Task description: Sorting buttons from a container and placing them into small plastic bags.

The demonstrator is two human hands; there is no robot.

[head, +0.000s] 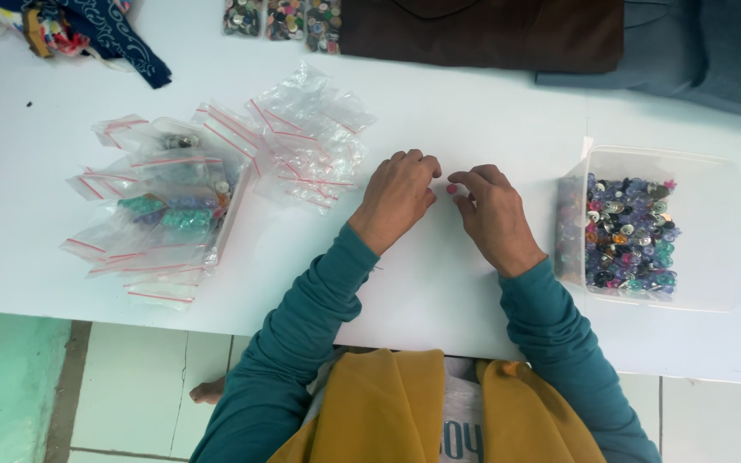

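Note:
On the white table [439, 111], my left hand [396, 197] and my right hand [492, 214] rest close together, knuckles up. Between their fingertips lies a small pink button [452, 189], which the right hand's fingers pinch or touch. The left hand's fingers are curled just to its left; whether they hold anything is hidden. To the right stands a clear plastic tub [722, 231] filled with several mixed coloured buttons [628, 236]. Left of my hands lies a heap of small clear zip bags [302, 137] with red seal strips.
A clear tray [160, 214] at the left holds more zip bags, some with teal and purple buttons. Dark brown and grey-blue fabric [490, 34] lies along the far edge beside packed button bags [285, 17]. Patterned blue cloth [122, 39] is at the far left. The table's near edge runs by my lap.

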